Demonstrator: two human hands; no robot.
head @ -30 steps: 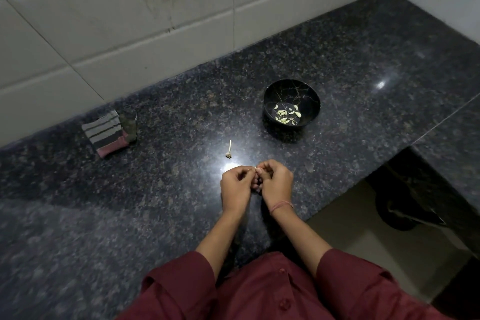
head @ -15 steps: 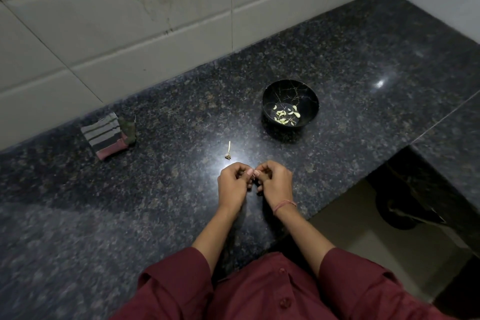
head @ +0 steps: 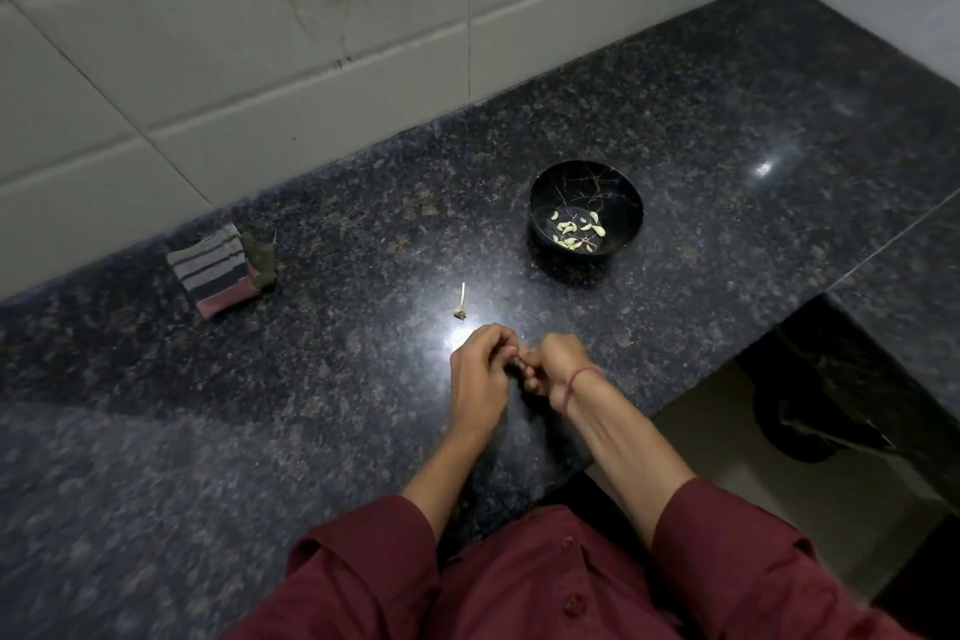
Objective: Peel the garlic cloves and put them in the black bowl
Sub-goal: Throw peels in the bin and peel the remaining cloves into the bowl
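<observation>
The black bowl (head: 586,182) stands on the dark granite counter (head: 727,119), with several peeled garlic cloves (head: 574,229) lying in its bottom. In front of it my left hand (head: 480,371) and my right hand (head: 556,364) meet above the counter, fingers curled toward each other. They pinch something small between the fingertips, presumably a garlic clove, which the fingers hide almost wholly. A bare garlic stem with its root end (head: 461,307) lies on the counter just beyond my left hand.
A folded striped cloth (head: 215,270) with a dark lump beside it lies at the left near the tiled wall (head: 260,67). The counter's front edge drops off at the right, where a dark round object (head: 810,426) sits on the floor below.
Both hands have stayed together at the same spot; my right wrist has turned and the fingers have shifted slightly on the small thing between them. The bowl and stem have not moved.
</observation>
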